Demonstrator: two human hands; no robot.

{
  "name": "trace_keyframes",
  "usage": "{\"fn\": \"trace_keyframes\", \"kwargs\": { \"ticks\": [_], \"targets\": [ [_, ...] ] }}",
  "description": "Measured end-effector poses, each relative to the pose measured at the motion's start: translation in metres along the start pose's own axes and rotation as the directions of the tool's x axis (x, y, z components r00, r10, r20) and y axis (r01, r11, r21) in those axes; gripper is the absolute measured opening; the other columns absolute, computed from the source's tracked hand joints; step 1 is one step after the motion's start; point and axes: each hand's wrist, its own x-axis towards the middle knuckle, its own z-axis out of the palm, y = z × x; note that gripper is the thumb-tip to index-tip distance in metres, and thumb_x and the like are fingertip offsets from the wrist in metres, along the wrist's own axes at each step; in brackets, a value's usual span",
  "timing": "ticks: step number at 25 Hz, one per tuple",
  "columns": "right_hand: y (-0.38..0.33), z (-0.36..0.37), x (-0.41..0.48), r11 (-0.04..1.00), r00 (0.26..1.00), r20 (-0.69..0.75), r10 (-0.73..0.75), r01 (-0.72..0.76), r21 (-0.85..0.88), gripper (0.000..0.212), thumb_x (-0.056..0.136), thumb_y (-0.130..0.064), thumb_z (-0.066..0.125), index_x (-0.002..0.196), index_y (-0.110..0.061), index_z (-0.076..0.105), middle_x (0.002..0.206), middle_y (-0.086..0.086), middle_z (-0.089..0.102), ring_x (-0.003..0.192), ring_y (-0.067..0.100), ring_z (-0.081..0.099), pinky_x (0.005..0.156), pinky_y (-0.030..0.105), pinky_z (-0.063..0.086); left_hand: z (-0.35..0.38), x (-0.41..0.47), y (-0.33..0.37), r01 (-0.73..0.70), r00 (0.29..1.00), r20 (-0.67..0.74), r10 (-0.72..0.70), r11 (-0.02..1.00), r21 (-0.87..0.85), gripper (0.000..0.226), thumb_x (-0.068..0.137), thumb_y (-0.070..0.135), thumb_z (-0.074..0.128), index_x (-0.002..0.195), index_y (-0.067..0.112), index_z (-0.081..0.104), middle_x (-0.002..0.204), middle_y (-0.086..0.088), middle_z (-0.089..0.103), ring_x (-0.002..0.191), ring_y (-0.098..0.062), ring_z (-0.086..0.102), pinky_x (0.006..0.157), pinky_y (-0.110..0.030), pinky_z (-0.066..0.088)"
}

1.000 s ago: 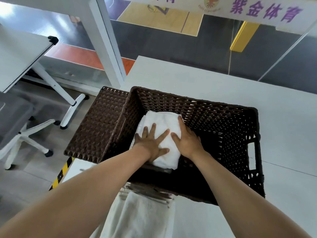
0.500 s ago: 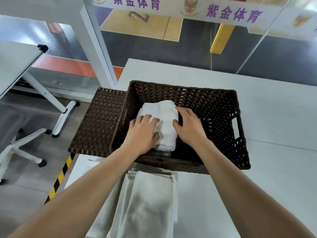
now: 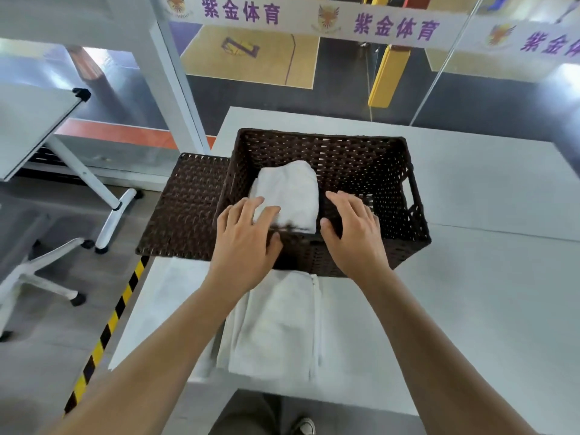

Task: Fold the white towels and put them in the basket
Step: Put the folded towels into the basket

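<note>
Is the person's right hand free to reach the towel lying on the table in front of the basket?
Probably yes. The right hand is open and empty above the basket's near rim, and the towel on the table lies just below it, with only the left forearm crossing its left edge.

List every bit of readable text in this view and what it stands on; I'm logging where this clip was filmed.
"紫金体育" in purple on the white banner along the glass wall, at its left end.
"紫金体育" again near the banner's middle.
A third repeat at the right edge is cut off after two characters.
The crests between the repeats carry small lettering, too blurred to read.
The basket, the towels and the table show no text.
</note>
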Motion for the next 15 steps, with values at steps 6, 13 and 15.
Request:
{"fn": "trace_keyframes", "kwargs": {
  "ticks": [6,13,15],
  "targets": [
    [-0.004,-0.001,-0.076,0.996,0.998,-0.043,-0.042,0.045,0.071,0.047,0.096,-0.026,0.058,0.142,-0.020,0.053,0.145,0.000,0.053,0.135,0.019,0.046,0.112,0.038,0.034,0.013,-0.088,0.017,0.122,0.993,0.001,-0.122,0.992,-0.027,0.053,0.089,0.026,0.060,0.140,0.019,0.049,0.143,-0.007,0.046,0.130,-0.030,0.042,0.106,-0.044,0.036],
    [0.005,0.047,-0.151,0.983,0.936,0.329,0.128,-0.163,0.080,0.056,0.098,-0.040,0.056,0.150,-0.027,0.039,0.145,0.002,0.051,0.129,0.026,0.051,0.107,0.044,0.042,0.068,-0.154,0.006,0.457,0.825,0.442,-0.352,0.876,-0.156,0.069,0.096,0.031,0.058,0.154,0.013,0.026,0.157,-0.011,0.030,0.141,-0.035,0.032,0.114,-0.047,0.031],
    [0.005,0.063,-0.171,0.948,0.828,0.519,0.213,-0.304,0.097,0.061,0.100,-0.049,0.050,0.154,-0.036,0.025,0.148,0.004,0.044,0.130,0.027,0.050,0.107,0.044,0.043,0.078,-0.164,0.002,0.532,0.790,0.476,-0.388,0.818,-0.217,0.077,0.094,0.033,0.062,0.156,0.008,0.021,0.160,-0.012,0.023,0.147,-0.030,0.023,0.119,-0.042,0.024]
  ]
}}
